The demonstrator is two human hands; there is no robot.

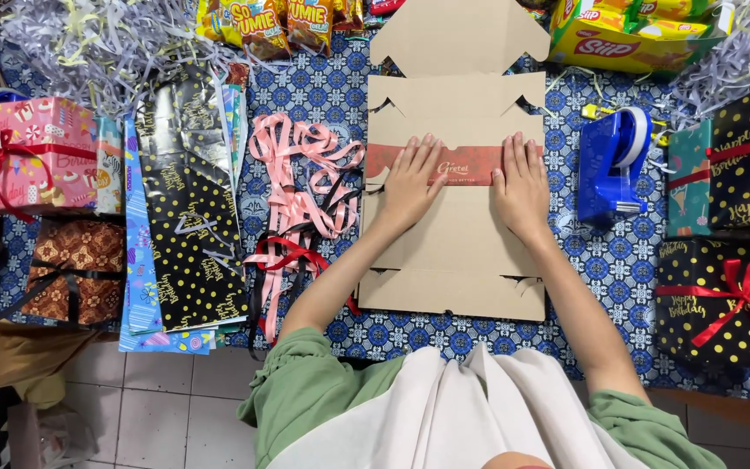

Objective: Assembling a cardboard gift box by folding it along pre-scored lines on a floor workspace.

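Both hands flat, fingers spread, grasping nothing: left hand point(410, 184) & right hand point(521, 187) press on unfolded cardboard box blank point(457, 243), mid-surface. Pink ribbon pile point(299, 187) just left of it, blue tape dispenser point(611, 165) to the right.

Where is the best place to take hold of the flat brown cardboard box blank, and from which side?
Probably the bare near edge of the flat brown cardboard box blank, from the person's own side. It lies flat; the left hand and right hand press its middle, palms down, and that straight edge is uncovered.
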